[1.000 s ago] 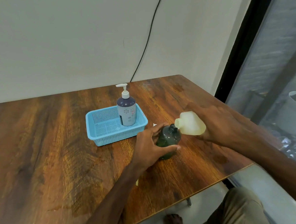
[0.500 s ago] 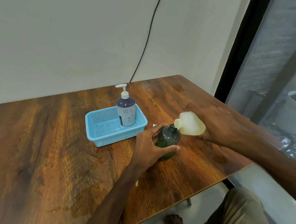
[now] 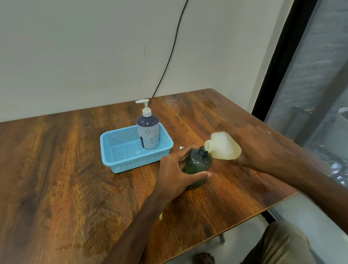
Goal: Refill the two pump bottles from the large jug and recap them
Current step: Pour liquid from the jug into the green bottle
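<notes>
Woodgrain table (image 3: 49, 181), pale wall (image 3: 80, 45) behind, black cable (image 3: 173, 43) running down it, dark-framed window (image 3: 328, 59) on the right. Left hand (image 3: 176, 173) wraps the green bottle (image 3: 198, 165) near the front edge. Right hand (image 3: 258, 146) grips the tipped jug (image 3: 221, 147), spout at the bottle's neck, unchanged from half a second ago. Purple pump bottle (image 3: 148, 133) stands in the blue basket (image 3: 108, 148). The hand hides the jug's rear, and no stream can be made out.

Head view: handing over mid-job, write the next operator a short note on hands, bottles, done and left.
Left hand grips the green bottle, upright on the table, pump off.
Right hand holds the jug tipped, spout at the green bottle's mouth.
Purple pump bottle stands capped in the blue basket; whether refilled, cannot tell.
Left: finish the pour, recap green bottle.
</notes>
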